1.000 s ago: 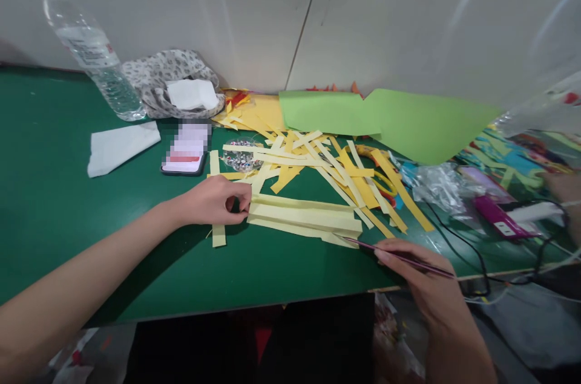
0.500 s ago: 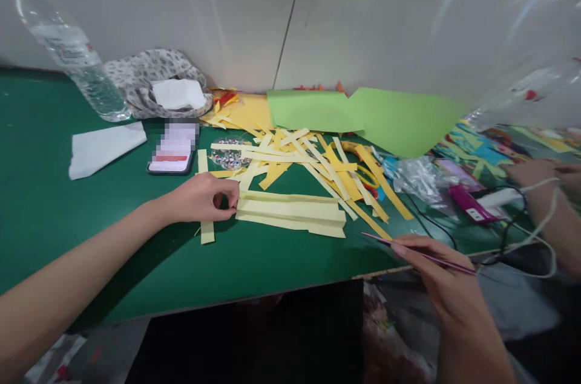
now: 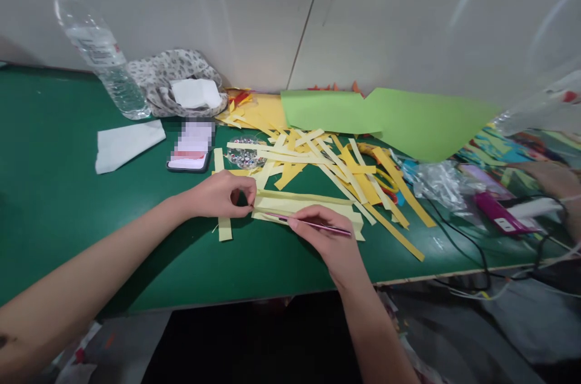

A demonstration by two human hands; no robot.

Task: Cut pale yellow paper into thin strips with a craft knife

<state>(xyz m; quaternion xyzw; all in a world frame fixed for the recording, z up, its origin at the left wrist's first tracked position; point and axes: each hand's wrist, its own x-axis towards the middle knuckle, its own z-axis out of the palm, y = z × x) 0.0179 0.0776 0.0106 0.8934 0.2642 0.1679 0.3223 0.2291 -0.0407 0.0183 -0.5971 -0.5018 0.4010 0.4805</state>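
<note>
My left hand (image 3: 220, 196) pinches the left end of a stack of pale yellow paper strips (image 3: 313, 202) lying on the green table (image 3: 54, 202). My right hand (image 3: 329, 237) rests on the same stack and holds a thin pink stick (image 3: 308, 223) whose tip points left toward my left fingers. A single pale strip (image 3: 222, 202) lies under my left hand. Behind the stack spreads a heap of crossed yellow and orange strips (image 3: 336, 169).
A water bottle (image 3: 102, 54), a patterned cloth (image 3: 177, 78), a white tissue (image 3: 127, 143), a phone (image 3: 191, 147) and a bag of beads (image 3: 244, 155) stand at the back left. Green paper sheets (image 3: 390, 118) lean at the back. Another person's hand (image 3: 551, 178), cables and a pink device (image 3: 499, 214) are at the right.
My right hand has moved left from the table's front edge onto the pale strip stack, bringing the pink stick's tip near my left fingers. My left hand kept its pinch.
</note>
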